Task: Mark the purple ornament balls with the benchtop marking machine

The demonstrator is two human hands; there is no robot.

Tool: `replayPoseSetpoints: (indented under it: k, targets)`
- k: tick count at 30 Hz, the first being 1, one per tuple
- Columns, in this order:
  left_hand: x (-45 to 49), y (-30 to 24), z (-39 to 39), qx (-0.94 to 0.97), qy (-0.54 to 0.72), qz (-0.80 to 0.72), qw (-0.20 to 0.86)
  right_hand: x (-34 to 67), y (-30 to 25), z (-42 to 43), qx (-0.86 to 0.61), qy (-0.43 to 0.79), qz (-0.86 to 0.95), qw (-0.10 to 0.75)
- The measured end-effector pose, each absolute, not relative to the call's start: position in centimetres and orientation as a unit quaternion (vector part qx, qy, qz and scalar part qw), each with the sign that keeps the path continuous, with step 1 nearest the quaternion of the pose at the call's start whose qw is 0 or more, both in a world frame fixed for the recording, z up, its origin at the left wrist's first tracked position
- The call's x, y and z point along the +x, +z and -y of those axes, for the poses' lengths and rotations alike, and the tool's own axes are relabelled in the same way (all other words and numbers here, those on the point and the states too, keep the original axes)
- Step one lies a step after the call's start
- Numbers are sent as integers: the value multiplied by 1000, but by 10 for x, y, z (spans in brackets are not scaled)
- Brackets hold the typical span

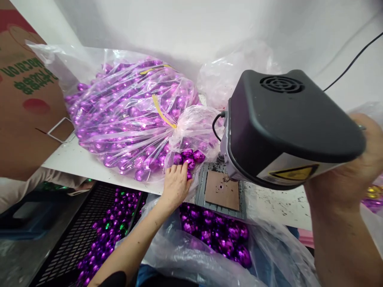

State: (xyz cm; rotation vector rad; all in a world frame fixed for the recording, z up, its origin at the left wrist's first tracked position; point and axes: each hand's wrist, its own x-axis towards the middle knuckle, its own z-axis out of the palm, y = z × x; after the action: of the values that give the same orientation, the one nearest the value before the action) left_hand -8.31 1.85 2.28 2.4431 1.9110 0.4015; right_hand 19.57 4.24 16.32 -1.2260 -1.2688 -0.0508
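Observation:
My left hand (pixel 176 185) reaches to the mouth of a clear plastic bag. Its fingers are curled, and a shiny purple faceted ball (pixel 189 175) shows between thumb and forefinger. More purple balls (pixel 198 156) lie just beyond the fingertips. At the far right, my right hand (pixel 363 147) is up against the side of a black-housed bench machine (pixel 295 115); its fingers are hidden behind the housing, as is whatever they may hold. Below the machine, a brown square board (pixel 223 190) with a small hole lies on a grey metal base (pixel 202 187).
The large clear bag (pixel 128 115) of purple balls, with a yellow tie, fills the left of the white table (pixel 278 211). Below the near edge is an open plastic-lined container of purple balls (pixel 215 231). A black crate (pixel 68 239) and cardboard box (pixel 26 111) stand left, near another person's sleeve (pixel 20 187).

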Motion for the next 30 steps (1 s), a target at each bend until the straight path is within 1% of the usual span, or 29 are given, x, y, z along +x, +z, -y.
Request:
replayPoseSetpoints:
  k: [1, 3, 5, 7, 10, 12, 14, 16, 20, 25, 30]
  targets:
    - [-83, 23, -21, 786, 104, -610, 2, 195, 163, -43, -528, -16, 550, 647]
    - [-85, 27, -25, 788, 102, -606, 22, 194, 164, -42, -514, -8, 545, 662]
    - [-88, 35, -27, 776, 156, -603, 96, 192, 166, -42, -507, -1, 551, 663]
    - [-92, 44, -29, 729, 254, -594, 226, 192, 167, -41, -501, 8, 560, 660]
    - [-96, 52, -30, 577, 391, -533, 480, 192, 167, -40, -507, 8, 559, 657]
    - [-93, 52, -26, 472, 423, -462, 620, 192, 166, -40, -511, -2, 553, 658]
    - [-86, 49, -21, 406, 421, -407, 702, 191, 166, -40, -511, -9, 552, 659]
    - [-77, 43, -14, 387, 408, -400, 724, 189, 167, -40, -509, -8, 554, 659]
    - [-58, 35, -8, 410, 375, -445, 702, 186, 170, -40, -493, 4, 551, 673]
    - [-46, 26, -16, 372, 358, -406, 754, 186, 171, -40, -491, 9, 547, 678]
    - [-39, 19, -20, 401, 367, -423, 725, 186, 172, -38, -497, 5, 557, 666]
